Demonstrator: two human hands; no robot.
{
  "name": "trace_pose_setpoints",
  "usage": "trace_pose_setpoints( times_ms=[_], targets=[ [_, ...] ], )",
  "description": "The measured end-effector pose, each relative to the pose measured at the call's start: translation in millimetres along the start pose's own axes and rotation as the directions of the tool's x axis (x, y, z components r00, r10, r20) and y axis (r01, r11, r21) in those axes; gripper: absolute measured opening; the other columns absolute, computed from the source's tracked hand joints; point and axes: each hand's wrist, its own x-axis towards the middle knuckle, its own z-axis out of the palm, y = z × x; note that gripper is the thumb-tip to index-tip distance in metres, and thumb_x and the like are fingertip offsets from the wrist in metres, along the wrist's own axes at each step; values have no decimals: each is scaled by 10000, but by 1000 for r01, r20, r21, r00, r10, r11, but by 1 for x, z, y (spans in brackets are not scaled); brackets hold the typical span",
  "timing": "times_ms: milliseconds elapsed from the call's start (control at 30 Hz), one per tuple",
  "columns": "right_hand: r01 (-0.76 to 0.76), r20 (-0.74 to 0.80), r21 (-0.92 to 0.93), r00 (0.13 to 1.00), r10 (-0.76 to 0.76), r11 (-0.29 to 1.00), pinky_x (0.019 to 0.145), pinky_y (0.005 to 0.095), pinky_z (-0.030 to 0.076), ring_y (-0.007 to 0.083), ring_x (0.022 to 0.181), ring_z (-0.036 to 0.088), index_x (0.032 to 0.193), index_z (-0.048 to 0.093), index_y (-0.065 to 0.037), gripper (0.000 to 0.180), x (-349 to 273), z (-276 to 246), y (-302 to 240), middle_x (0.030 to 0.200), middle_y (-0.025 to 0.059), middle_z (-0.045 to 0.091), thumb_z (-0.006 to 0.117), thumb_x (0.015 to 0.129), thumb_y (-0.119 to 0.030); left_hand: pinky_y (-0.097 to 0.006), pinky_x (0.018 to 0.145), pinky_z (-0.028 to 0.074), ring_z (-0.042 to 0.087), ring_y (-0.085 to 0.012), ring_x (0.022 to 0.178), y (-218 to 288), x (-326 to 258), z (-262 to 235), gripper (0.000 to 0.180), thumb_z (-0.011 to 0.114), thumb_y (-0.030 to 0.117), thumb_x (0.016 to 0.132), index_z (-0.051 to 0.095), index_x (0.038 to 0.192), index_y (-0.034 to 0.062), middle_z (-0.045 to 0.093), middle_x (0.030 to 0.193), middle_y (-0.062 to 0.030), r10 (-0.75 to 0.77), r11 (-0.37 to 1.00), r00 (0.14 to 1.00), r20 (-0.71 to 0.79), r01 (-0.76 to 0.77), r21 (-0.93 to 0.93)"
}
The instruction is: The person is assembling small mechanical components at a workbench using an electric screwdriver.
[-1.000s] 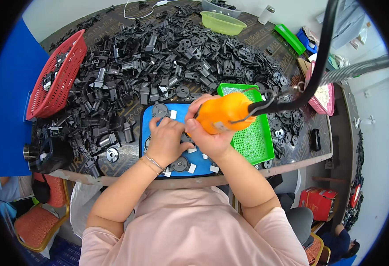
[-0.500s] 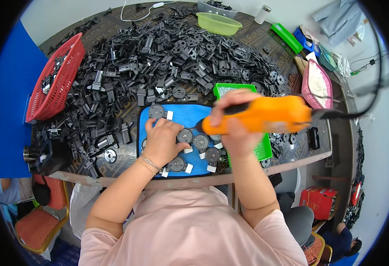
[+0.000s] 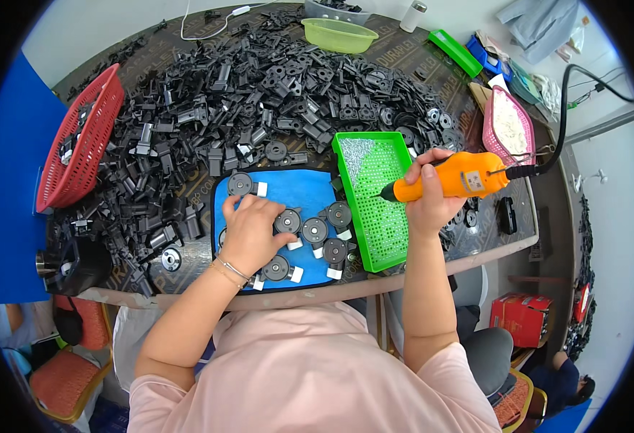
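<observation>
My right hand (image 3: 432, 202) is wrapped round an orange electric screwdriver (image 3: 469, 175). Its dark tip (image 3: 387, 192) points left over a green perforated tray (image 3: 375, 265), which has many small silver screws (image 3: 359, 153) in its far end. On a blue mat (image 3: 299, 189), my left hand (image 3: 250, 234) grips the edge of a round black plastic part (image 3: 288, 221) with thumb and fingers, covering its left side. Around it lie several like parts with white tabs, among them one round part (image 3: 315, 230) just to the right and another (image 3: 240, 184) beyond my fingers.
A large heap of black plastic parts (image 3: 259, 94) covers the far table. At left stands a red basket (image 3: 79, 151), at right a pink basket (image 3: 490, 133). A yellow-green bowl (image 3: 340, 36) sits at the back. The screwdriver's black cable (image 3: 564, 108) runs off right.
My right hand has carried the screwdriver right, away from the round parts on the mat to above the green tray. My left hand keeps its place on the round part.
</observation>
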Motion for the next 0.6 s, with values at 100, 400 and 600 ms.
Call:
trace_pose_setpoints(
  times_ms=[100, 400, 600],
  targets=[
    [-9, 3, 23, 1000, 9, 1000, 601, 295, 484, 184, 618, 557, 1059, 504, -17, 270, 0, -1, 4, 870, 123, 569, 580, 807, 47, -439, 1003, 270, 569, -234, 992, 1, 0, -1, 452, 848, 272, 582, 695, 956, 68, 670, 931, -62, -1, 1000, 1000, 1, 1, -2],
    [-12, 38, 10, 999, 11, 1000, 598, 297, 487, 181, 600, 549, 1063, 487, -20, 273, 1, -2, 6, 859, 126, 569, 564, 815, 66, -458, 1005, 257, 555, -227, 988, -1, -1, 1, 430, 835, 290, 603, 694, 946, 72, 658, 902, -53, 20, 1000, 1000, -15, -20, -8],
    [-29, 31, -30, 999, 30, 999, 593, 299, 478, 179, 604, 545, 1074, 488, -39, 276, 5, 0, -3, 883, 122, 569, 568, 822, 40, -457, 1007, 256, 555, -226, 996, -1, -1, 2, 432, 835, 286, 604, 694, 951, 72, 663, 914, -56, 10, 1000, 1000, -6, -10, -11]
  ],
)
